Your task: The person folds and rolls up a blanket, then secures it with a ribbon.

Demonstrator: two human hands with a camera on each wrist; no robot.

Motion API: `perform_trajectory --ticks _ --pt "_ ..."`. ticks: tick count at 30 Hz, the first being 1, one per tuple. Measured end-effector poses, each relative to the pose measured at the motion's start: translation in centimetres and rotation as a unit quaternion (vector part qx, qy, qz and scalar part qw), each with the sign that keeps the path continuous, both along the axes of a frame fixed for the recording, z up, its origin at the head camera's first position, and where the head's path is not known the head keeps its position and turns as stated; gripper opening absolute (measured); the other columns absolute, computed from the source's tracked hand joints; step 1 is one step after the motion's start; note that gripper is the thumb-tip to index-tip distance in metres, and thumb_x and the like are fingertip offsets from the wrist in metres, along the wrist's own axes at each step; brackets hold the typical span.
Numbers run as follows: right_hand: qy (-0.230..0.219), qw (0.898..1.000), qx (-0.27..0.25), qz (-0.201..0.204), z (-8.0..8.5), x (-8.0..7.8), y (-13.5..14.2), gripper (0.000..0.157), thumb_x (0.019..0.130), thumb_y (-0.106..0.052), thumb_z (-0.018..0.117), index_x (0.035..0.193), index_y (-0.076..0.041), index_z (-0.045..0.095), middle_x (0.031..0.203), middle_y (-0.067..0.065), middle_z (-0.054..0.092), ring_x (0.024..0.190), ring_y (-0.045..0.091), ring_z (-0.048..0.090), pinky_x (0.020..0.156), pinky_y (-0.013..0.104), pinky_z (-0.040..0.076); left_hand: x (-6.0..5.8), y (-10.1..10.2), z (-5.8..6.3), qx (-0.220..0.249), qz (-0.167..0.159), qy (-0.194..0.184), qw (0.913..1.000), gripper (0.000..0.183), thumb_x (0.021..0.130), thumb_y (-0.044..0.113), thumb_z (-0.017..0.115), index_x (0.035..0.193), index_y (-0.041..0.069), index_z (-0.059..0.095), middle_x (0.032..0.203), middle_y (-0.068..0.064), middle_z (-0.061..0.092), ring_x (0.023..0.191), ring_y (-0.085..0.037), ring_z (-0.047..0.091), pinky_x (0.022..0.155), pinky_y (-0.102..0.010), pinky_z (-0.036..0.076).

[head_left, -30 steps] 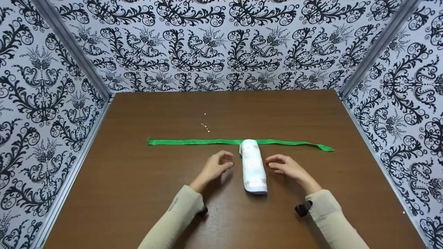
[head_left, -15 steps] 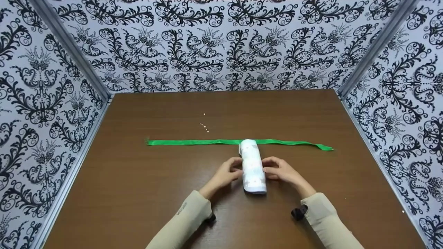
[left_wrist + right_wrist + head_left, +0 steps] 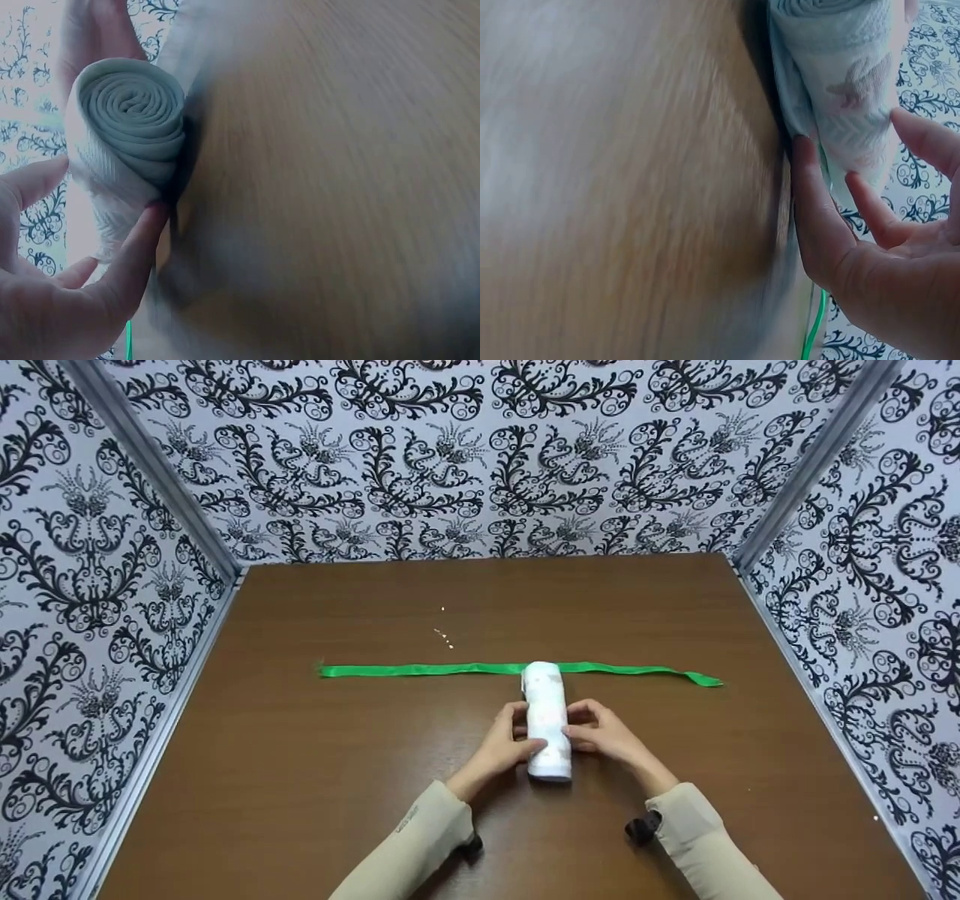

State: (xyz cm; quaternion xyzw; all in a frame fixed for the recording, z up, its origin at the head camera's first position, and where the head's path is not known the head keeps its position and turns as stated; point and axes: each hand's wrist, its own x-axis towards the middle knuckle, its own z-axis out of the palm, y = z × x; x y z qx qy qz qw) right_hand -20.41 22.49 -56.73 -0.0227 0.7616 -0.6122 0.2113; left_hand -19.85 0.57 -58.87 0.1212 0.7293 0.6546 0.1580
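On a brown wooden table, one white patterned cloth roll is pinched by the left hand at eight o'clock, the right hand at three; one long green ribbon is overlapped at twelve. Beige-sleeve lettering is illegible.

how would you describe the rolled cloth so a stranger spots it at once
On the brown table, find the long green ribbon. The rolled cloth lies with its far end over it, between the left hand and right hand. Unlike the flat ribbon, it is a thick, pale roll with a spiral end.
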Motion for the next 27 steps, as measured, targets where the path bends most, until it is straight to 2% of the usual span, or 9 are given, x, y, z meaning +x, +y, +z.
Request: perform_trajectory --ticks 6,13,20,27 --pt "0.010 1.000 0.002 -0.016 0.5 0.1 -0.7 0.046 0.096 -0.013 0.064 0.131 0.007 0.041 0.129 0.028 0.052 0.100 0.015 0.064 0.081 0.027 0.057 0.2 0.0 0.1 0.018 0.020 -0.005 0.9996 0.063 0.087 0.004 0.072 0.139 -0.004 0.037 0.137 -0.028 0.051 0.116 -0.038 0.060 0.084 -0.037 0.056" --pt "0.036 0.999 -0.003 -0.021 1.2 0.2 -1.3 0.046 0.096 -0.012 0.062 0.131 0.008 0.039 0.127 0.027 0.054 0.099 0.014 0.062 0.082 0.029 0.056 0.0 -0.2 0.5 0.026 0.034 0.020 0.9989 0.065 0.085 0.002 0.073 0.140 -0.004 0.038 0.138 -0.030 0.051 0.112 -0.044 0.063 0.088 -0.044 0.057" --pt "0.059 0.998 -0.004 -0.038 1.9 -0.2 -2.0 0.046 0.096 -0.009 0.061 0.133 0.009 0.040 0.127 0.029 0.053 0.098 0.013 0.062 0.082 0.027 0.056 -0.6 -0.4 1.3 0.020 0.044 0.038 0.9981 0.064 0.086 0.005 0.073 0.140 -0.002 0.040 0.141 -0.028 0.046 0.111 -0.045 0.064 0.087 -0.043 0.058" --pt "0.074 0.996 0.003 -0.051 2.6 -1.5 -2.4 0.045 0.096 -0.007 0.061 0.133 0.008 0.041 0.132 0.030 0.052 0.104 0.019 0.062 0.085 0.028 0.056 -1.8 -0.6 2.0 0.015 0.047 0.042 0.9979 0.065 0.087 0.007 0.072 0.142 0.000 0.040 0.146 -0.025 0.044 0.114 -0.045 0.064 0.085 -0.042 0.059"
